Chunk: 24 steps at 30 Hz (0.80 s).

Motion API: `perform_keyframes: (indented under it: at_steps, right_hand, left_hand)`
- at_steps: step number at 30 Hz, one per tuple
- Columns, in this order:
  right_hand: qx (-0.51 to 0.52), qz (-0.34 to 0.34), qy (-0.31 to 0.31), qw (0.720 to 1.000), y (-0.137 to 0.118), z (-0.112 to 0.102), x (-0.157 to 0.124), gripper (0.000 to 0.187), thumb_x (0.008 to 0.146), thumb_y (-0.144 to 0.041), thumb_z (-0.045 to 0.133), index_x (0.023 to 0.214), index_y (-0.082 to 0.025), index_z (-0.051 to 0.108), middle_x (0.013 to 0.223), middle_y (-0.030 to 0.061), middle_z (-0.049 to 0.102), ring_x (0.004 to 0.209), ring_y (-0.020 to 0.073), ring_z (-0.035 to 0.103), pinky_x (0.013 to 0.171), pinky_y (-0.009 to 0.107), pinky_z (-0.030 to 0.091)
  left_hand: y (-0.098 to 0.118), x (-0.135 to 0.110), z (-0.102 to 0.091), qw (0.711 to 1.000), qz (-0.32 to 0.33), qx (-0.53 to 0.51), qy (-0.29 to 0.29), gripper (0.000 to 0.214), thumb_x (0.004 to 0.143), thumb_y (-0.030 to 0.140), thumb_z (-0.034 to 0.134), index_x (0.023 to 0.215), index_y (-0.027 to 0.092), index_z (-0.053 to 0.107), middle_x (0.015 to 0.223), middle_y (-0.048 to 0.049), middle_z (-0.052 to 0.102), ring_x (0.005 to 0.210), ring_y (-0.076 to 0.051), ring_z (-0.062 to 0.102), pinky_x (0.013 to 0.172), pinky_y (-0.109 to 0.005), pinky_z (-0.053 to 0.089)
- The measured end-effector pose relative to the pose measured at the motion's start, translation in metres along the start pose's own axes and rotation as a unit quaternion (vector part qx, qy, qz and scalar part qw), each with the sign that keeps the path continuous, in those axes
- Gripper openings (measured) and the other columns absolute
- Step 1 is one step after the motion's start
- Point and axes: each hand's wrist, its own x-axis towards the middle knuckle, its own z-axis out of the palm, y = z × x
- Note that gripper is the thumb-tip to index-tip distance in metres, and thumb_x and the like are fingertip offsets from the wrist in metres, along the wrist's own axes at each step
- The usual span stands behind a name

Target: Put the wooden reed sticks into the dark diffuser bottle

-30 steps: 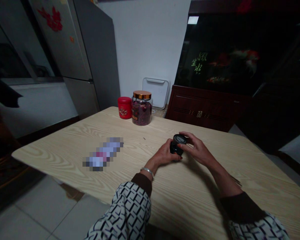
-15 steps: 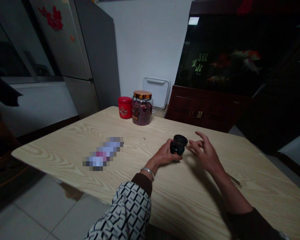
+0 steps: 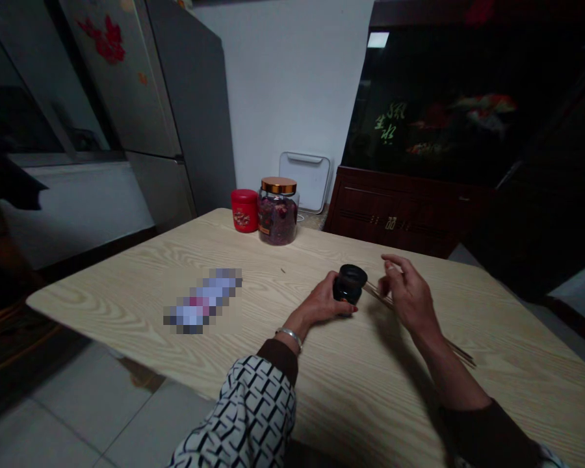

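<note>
My left hand (image 3: 319, 300) is wrapped round a small dark glass jar (image 3: 347, 292) with a wide black rim, held upright at the table. To its right, my right hand (image 3: 409, 296) is raised with its fingers curled and fingertips drawn close together. Anything pinched between them is too small or hidden to make out. Below that hand run thin brown sticks (image 3: 461, 353), one end close to the jar and the middle part hidden by the hand and wrist. Whether the hand touches the sticks I cannot tell.
A red canister (image 3: 244, 211) and a clear jar (image 3: 278, 218) of dried purple-red contents with a copper lid stand at the table's back edge. A blurred-out flat object (image 3: 203, 301) lies left. A tiny brown bit (image 3: 283, 270) lies mid-table. Behind is a fish tank (image 3: 433, 110).
My right hand has shifted slightly right, away from the jar, and its raised index finger has curled in toward the thumb. The left hand keeps its hold on the dark jar.
</note>
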Motion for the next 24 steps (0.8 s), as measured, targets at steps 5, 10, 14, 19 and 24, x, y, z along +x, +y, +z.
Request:
perform_keyframes:
  at_steps: [5,10,14,19,24]
  right_hand:
    - [0.021,-0.046,-0.054,0.997,0.006,0.003,0.004,0.06,0.085,-0.056,0.061,0.133,-0.023,0.051,0.12,0.0129,0.066,0.111,0.0283,0.063,0.096,0.047,0.047]
    - [0.061,-0.075,-0.175,0.98,0.013,0.018,0.008,0.063,0.084,-0.046,0.066,0.139,-0.021,0.048,0.144,0.0145,0.053,0.134,0.0283,0.049,0.112,0.049,0.035]
    - [0.029,-0.099,-0.121,0.987,0.02,0.026,0.006,0.055,0.085,-0.046,0.066,0.132,-0.02,0.056,0.138,0.0128,0.058,0.129,0.0281,0.053,0.112,0.048,0.037]
    - [-0.019,-0.105,-0.056,0.993,0.02,0.034,-0.003,0.055,0.084,-0.05,0.065,0.129,-0.02,0.058,0.132,0.0137,0.062,0.123,0.0296,0.057,0.107,0.049,0.041]
    - [-0.039,-0.106,-0.022,0.993,0.016,0.037,-0.009,0.052,0.085,-0.05,0.064,0.127,-0.02,0.059,0.13,0.0139,0.063,0.123,0.0319,0.056,0.107,0.052,0.04]
  left_hand:
    - [0.001,0.0,0.0,1.0,-0.002,-0.001,-0.007,0.069,0.059,0.031,0.087,0.116,0.015,0.051,0.103,-0.0066,0.06,0.09,-0.018,0.054,0.076,-0.029,0.043]
    - [0.006,-0.002,-0.001,1.0,-0.009,-0.003,-0.01,0.066,0.061,0.032,0.085,0.115,0.014,0.051,0.1,-0.0056,0.059,0.087,-0.017,0.054,0.073,-0.028,0.043]
    - [0.006,-0.003,0.0,1.0,-0.01,-0.012,-0.015,0.065,0.062,0.031,0.084,0.116,0.015,0.051,0.1,-0.0056,0.059,0.086,-0.017,0.054,0.071,-0.027,0.043]
    - [0.004,-0.004,0.002,1.0,-0.008,-0.028,-0.005,0.061,0.064,0.028,0.081,0.114,0.016,0.051,0.099,-0.0045,0.059,0.083,-0.015,0.054,0.07,-0.026,0.043]
    - [0.004,-0.005,0.002,1.0,-0.007,-0.015,-0.002,0.06,0.064,0.029,0.081,0.115,0.016,0.051,0.097,-0.0038,0.059,0.081,-0.015,0.054,0.07,-0.026,0.044]
